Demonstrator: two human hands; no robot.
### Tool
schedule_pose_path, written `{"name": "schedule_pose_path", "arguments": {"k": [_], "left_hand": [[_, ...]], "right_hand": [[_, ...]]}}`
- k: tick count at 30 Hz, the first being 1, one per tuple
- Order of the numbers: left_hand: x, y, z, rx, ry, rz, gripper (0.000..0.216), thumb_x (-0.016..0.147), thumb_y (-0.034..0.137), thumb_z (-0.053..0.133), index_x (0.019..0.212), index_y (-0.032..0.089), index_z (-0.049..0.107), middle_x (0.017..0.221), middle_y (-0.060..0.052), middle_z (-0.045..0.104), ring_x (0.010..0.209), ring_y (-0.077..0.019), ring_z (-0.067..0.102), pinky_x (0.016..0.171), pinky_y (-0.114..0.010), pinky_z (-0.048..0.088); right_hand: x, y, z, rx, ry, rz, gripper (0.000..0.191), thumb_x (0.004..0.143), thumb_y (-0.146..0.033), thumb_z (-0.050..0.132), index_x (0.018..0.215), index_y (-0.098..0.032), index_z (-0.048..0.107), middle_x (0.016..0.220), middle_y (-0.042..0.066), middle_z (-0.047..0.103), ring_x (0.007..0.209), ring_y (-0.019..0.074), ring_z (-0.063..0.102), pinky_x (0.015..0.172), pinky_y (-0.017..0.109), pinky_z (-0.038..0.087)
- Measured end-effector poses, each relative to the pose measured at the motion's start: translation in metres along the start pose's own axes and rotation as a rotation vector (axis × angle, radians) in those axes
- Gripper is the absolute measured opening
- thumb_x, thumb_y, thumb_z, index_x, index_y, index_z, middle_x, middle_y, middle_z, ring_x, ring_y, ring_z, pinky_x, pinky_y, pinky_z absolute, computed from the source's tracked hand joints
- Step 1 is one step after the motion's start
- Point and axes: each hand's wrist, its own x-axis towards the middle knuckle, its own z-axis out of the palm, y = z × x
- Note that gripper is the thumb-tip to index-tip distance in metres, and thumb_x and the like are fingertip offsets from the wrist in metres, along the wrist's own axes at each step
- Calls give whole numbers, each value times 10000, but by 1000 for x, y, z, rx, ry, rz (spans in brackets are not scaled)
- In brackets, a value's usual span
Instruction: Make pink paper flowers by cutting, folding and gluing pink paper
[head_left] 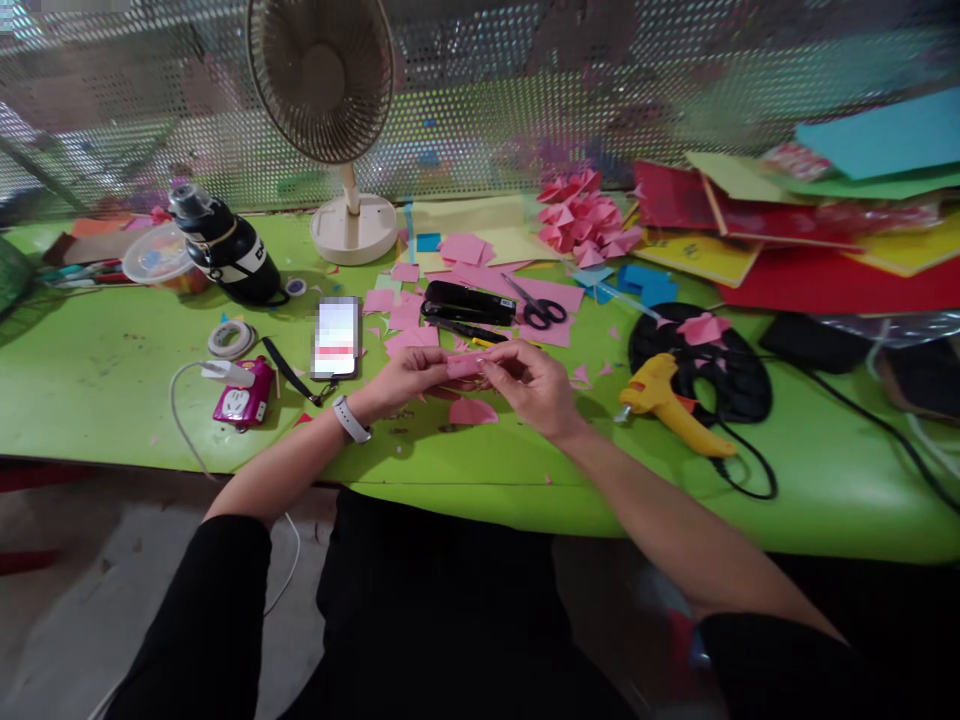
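Head view | your left hand and right hand both pinch the pink paper piece | grip closed on it | paper may tear if you pull apart.

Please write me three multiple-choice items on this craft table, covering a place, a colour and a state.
1. Where does the glue gun lie?
A. right of the hands
B. beside the fan
C. on the phone

2. What colour is the paper piece between the hands?
A. blue
B. pink
C. yellow

3. How are the scissors?
A. held in the right hand
B. hanging on the mesh
C. lying on the table

Answers: 1 A, it lies right of the right hand; 2 B, pink shows between it and the left hand; 3 C, no hand touches them.
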Motion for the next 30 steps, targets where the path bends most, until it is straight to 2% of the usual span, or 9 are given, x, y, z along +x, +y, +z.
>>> {"name": "schedule_pose_path", "arguments": {"k": [3,8,13,23,26,30], "left_hand": [[0,-2,-1,-37,-16,9,374,807,378,778,1073,124,716,1031,-132,768,931,-188,751,828,-305,605],[-1,-1,-1,-105,-7,17,365,830,410,729,1022,100,710,1014,-162,764,946,-256,752,770,-359,627],[-2,1,6,12,30,15,491,679,342,878,1069,99,704,1064,-145,764,950,-207,745,821,-322,610],[-1,-2,5,25,68,29,435,727,389,841,1020,96,708,1013,-130,773,900,-178,755,818,-302,615],[-2,-2,6,46,82,50,430,732,385,839,1017,89,711,1014,-135,772,892,-178,756,804,-287,619],[-3,0,8,99,106,45,446,738,388,833,1036,78,712,1004,-146,773,903,-189,756,805,-291,622]], "right_hand": [[-1,3,0,-32,17,1,166,921,-414,646,923,-249,660,845,26,680,659,152,621,554,307,568],[-1,6,-1,-31,20,-12,166,915,-416,649,939,-252,655,882,36,695,712,167,651,607,327,597],[-2,6,0,-52,16,-15,155,914,-414,645,946,-263,668,915,39,704,719,173,651,606,333,595],[-4,2,-4,72,-53,51,142,928,-379,617,958,-250,668,999,50,701,800,184,671,679,363,607],[-1,-1,-4,149,-14,82,148,937,-369,603,968,-244,676,1039,56,697,831,179,669,707,349,603],[3,0,-7,239,79,184,135,898,-367,665,967,-251,660,871,16,678,731,144,648,632,284,569]]}}
